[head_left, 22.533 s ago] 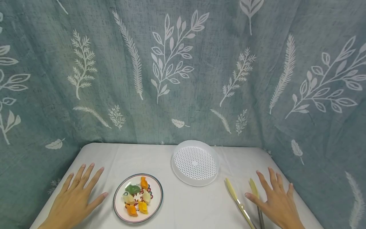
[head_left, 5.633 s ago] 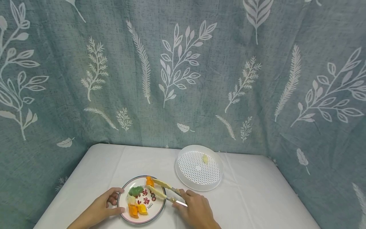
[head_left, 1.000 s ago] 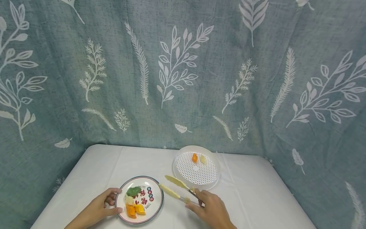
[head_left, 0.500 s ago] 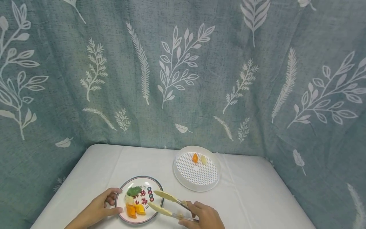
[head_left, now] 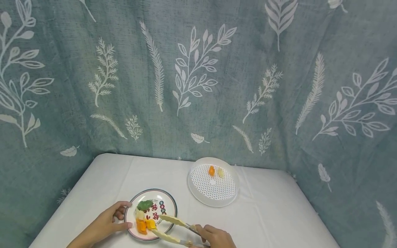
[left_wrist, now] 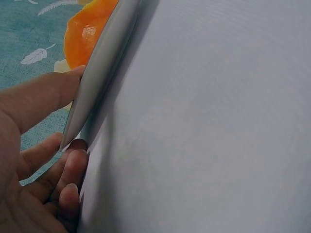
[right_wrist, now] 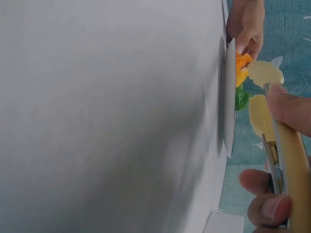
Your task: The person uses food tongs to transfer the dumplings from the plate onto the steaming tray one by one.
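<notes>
Right hand [head_left: 214, 238] grips cream tongs [head_left: 169, 227]; left hand [head_left: 103, 224] holds patterned plate [head_left: 169, 206].

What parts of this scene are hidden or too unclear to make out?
- Head view: the right hand is cut off by the bottom edge.
- Head view: the print on the plate is too small to read.
- Left wrist view: the plate's rim hides the food except one orange piece.

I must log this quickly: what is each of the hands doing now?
Left hand: holds the rim of the plate.
Right hand: grips the tongs, tips apart.
</notes>
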`<action>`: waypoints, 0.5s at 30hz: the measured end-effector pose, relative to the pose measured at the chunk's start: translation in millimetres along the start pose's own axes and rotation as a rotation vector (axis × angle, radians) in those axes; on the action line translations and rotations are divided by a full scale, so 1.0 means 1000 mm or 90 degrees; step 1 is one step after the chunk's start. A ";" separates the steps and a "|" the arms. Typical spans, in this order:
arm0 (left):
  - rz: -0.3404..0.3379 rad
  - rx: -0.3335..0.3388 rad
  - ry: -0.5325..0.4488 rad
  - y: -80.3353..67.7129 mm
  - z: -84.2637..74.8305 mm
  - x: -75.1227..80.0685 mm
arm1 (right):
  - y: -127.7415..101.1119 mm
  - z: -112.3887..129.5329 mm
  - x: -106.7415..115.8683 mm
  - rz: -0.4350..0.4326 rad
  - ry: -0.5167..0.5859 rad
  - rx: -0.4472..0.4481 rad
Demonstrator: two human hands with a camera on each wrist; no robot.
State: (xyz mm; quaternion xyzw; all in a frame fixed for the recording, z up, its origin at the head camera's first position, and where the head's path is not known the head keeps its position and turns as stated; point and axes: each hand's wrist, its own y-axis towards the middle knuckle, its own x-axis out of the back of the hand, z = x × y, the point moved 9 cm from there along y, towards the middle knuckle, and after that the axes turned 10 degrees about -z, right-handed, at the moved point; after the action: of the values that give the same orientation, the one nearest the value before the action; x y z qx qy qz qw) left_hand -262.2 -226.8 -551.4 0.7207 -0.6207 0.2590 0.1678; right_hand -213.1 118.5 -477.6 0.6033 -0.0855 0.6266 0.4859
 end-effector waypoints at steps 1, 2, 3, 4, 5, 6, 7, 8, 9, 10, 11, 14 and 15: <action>0.001 0.000 0.000 0.000 0.000 0.000 | 0.000 0.001 -0.001 0.002 -0.002 0.003; 0.002 0.001 0.000 0.000 0.000 0.000 | 0.000 0.001 -0.002 0.005 -0.006 0.004; 0.002 0.002 0.000 0.000 0.000 0.000 | 0.000 0.002 -0.002 0.005 -0.010 0.007; 0.002 0.003 0.002 0.000 0.000 0.000 | 0.001 0.002 -0.003 0.010 -0.015 0.007; 0.001 0.004 0.003 0.000 0.000 0.000 | 0.002 0.003 -0.003 0.014 -0.021 0.010; 0.000 0.003 0.004 0.000 0.000 0.000 | 0.002 0.004 -0.004 0.016 -0.028 0.015; -0.001 0.003 0.006 0.000 0.000 0.000 | 0.003 0.005 -0.004 0.017 -0.035 0.021; -0.003 0.003 0.008 0.000 0.000 0.000 | 0.004 0.007 -0.004 0.017 -0.042 0.028; -0.004 0.003 0.008 0.000 0.000 0.000 | 0.004 0.008 -0.004 0.017 -0.049 0.030; -0.005 0.002 0.008 0.000 0.000 0.000 | 0.005 0.009 -0.004 0.019 -0.053 0.028; -0.005 0.002 0.007 0.000 -0.001 0.000 | 0.005 0.009 -0.005 0.026 -0.055 0.022; 0.001 -0.002 0.002 -0.001 -0.002 0.000 | 0.008 0.007 -0.010 0.075 -0.051 -0.034; 0.004 -0.006 0.001 -0.001 -0.002 0.000 | 0.009 0.006 -0.012 0.097 -0.050 -0.058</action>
State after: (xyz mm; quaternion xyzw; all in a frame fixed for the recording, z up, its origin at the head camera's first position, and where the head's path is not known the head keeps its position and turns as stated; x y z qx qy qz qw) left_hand -261.7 -225.7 -549.4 0.7178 -0.6241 0.2572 0.1706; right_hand -218.0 104.1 -482.0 0.5964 -0.1780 0.6332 0.4601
